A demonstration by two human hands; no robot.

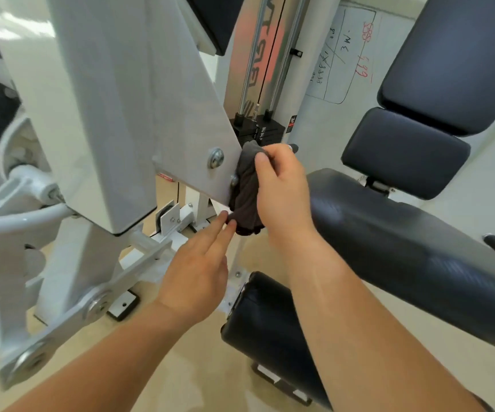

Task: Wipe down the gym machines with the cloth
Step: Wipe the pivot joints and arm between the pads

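The dark grey cloth [247,188] is bunched against the lower corner of the gym machine's white frame plate [180,114], just beside a bolt [216,157]. The right hand [281,185] has its grip clasped round the cloth. The left hand [198,263] grips nothing, its straight fingertips touching the cloth's bottom edge. A black roller pad [403,242] lies to the right.

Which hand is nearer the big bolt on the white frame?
Right. Right hand grips the cloth just beside the bolt; left hand sits lower, fingertips at the cloth's bottom edge.
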